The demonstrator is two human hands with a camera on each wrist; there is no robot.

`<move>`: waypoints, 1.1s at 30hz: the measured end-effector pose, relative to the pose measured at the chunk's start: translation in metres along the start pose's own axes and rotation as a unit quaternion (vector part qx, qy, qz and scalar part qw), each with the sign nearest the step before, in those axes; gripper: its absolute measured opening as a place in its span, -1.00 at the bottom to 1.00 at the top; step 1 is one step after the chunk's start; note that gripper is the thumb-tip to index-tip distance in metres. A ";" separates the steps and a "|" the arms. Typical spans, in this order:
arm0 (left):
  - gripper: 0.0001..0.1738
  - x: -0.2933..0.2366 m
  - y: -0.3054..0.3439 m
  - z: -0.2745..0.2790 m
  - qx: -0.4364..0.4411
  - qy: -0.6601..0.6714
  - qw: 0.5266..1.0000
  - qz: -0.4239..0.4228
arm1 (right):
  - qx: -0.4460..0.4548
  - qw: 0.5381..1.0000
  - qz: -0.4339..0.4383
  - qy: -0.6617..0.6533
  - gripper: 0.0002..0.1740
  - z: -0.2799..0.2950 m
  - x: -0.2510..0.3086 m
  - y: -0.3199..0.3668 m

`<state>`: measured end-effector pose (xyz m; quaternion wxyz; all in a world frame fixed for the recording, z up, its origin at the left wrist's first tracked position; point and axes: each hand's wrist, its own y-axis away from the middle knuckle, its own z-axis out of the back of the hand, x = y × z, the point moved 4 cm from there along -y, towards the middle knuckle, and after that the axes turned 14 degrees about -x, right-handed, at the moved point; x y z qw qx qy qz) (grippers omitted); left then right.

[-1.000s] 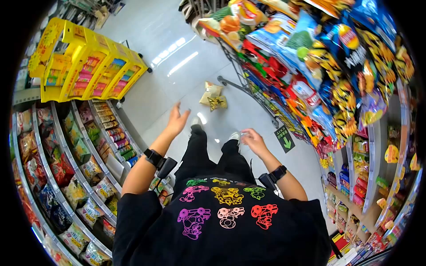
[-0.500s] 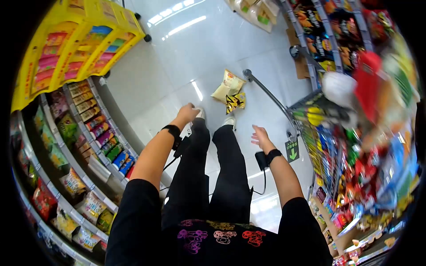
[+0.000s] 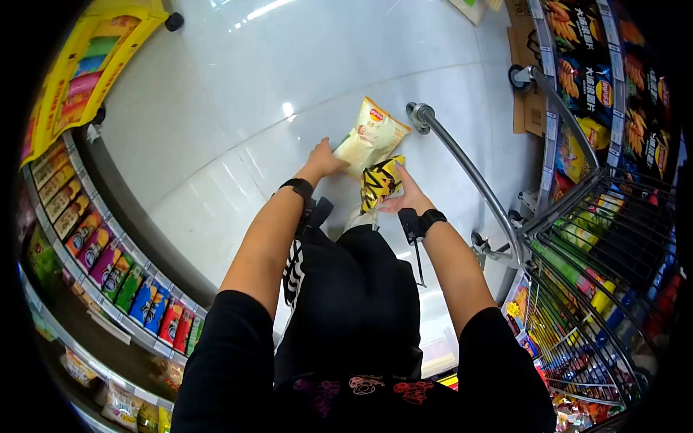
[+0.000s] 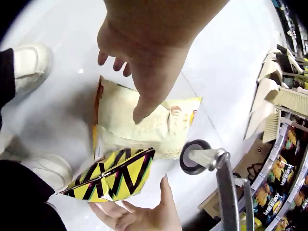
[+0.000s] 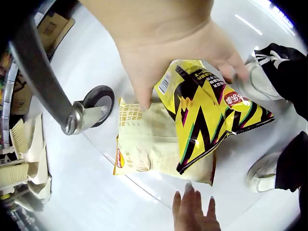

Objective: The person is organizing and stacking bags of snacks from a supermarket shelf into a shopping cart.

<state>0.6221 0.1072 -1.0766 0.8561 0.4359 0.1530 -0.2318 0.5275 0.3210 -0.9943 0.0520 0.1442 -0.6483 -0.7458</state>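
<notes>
On the floor lies a cream bag of chips (image 3: 369,136), with a smaller yellow and black bag of chips (image 3: 378,186) overlapping its near edge. My right hand (image 3: 408,193) grips the yellow and black bag, thumb on one side and fingers at the other. In the right wrist view that bag tilts up under the palm. My left hand (image 3: 325,159) is at the left edge of the cream bag, fingers extended and relaxed. The left wrist view shows its thumb over the cream bag (image 4: 130,115) and nothing in its grasp.
A shopping cart (image 3: 469,162) full of snacks stands at the right, its wheel (image 4: 195,156) close beside the cream bag. Shelves of packaged snacks (image 3: 148,303) line the left, with a yellow display rack (image 3: 108,43) beyond. Dustpans and brushes (image 5: 31,159) stand near the far shelf.
Both hands have come down from the air to the bags on the floor as the body bends forward. The right hand has taken hold of the yellow and black bag.
</notes>
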 end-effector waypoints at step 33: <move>-0.04 -0.149 0.455 0.478 0.200 0.294 0.930 -0.093 | 0.365 0.882 0.296 -0.035 -0.08 -0.040 -0.128 0.564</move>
